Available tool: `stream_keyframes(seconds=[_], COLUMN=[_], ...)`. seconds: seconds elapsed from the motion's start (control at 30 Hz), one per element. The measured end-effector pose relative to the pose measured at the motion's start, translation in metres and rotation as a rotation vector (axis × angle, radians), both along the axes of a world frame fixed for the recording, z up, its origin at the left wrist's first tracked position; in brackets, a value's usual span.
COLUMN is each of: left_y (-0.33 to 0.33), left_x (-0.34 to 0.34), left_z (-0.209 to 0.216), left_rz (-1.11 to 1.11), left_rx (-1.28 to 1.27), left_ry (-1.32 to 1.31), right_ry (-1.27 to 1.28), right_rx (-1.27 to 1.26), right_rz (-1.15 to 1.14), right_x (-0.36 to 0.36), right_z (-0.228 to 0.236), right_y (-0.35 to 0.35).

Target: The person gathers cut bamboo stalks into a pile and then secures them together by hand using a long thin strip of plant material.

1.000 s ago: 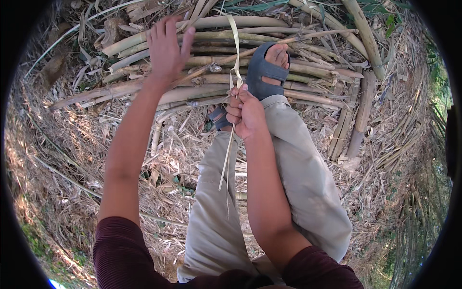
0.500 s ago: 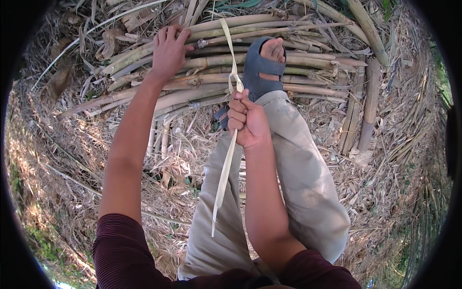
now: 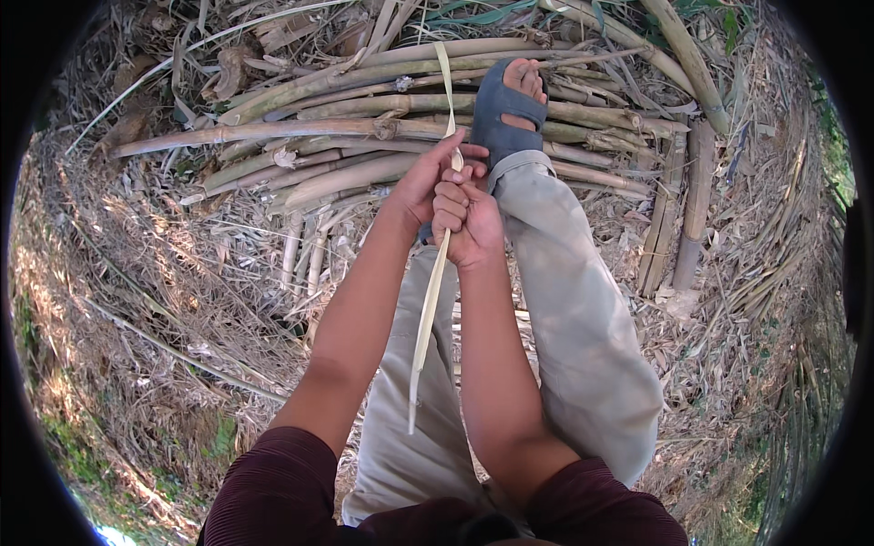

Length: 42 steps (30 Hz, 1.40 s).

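Note:
A bundle of dry cane stalks (image 3: pixel 364 130) lies crosswise on the ground, with a pale flat plant-fibre strip (image 3: pixel 426 328) passed over it. My right hand (image 3: pixel 471 223) is closed in a fist on the strip just on the near side of the bundle, and the strip's loose tail hangs down toward me. Beside and slightly beyond that fist is my left hand (image 3: pixel 421 184), its thumb and fingers stretched out around the taut strip; whether it touches the strip is hard to see. My right foot, in a dark sandal (image 3: pixel 503 132), presses on the stalks.
Thick cut stalks (image 3: pixel 699 196) lie on the right, and another pole (image 3: pixel 696 68) slants at the far right. Dry leaf litter (image 3: pixel 228 300) covers the ground. A long thin stem (image 3: pixel 182 350) crosses it on the left.
My left hand has left the far left of the bundle and come to the strip next to my right hand. Some stalks on the left have shifted. The right hand keeps its hold.

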<state>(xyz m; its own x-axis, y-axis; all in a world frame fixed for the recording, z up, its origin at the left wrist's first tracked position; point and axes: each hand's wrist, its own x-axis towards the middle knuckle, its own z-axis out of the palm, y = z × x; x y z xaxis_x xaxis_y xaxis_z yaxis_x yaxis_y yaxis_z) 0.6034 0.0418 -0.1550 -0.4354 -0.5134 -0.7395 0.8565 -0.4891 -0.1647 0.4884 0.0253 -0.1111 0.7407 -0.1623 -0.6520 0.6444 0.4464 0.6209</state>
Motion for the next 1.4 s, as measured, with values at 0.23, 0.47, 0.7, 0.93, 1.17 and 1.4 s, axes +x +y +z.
stream_keyframes(seconds=[0.23,0.47,0.7,0.93,1.17,1.4], left_y=[-0.012,-0.029,-0.022,-0.001,0.031,0.034], left_x=[-0.010,-0.025,-0.085,-0.040,0.050,0.126], left_z=[0.006,0.012,-0.075,0.022,0.074,0.016], left_rz=[0.236,0.204,0.291,0.233,-0.796,-1.295], left_rx=[0.006,0.284,0.258,0.241,-0.434,-0.748], left_ry=[0.002,-0.319,-1.181,-0.344,-2.329,-2.459], right_ry=[0.558,1.734,1.634,1.148,0.621,0.450], right_rx=[-0.351,-1.598,-1.859,-0.739,-0.349,-0.223], right_rz=[0.764,1.815,1.728,1.250,0.623,0.411], right_x=[0.013,0.006,-0.030,-0.027,-0.028,-0.029], right_z=[0.029,0.093,0.087,0.060,0.052,0.047], right_y=[-0.031,0.004,0.013,0.036,0.045,0.052])
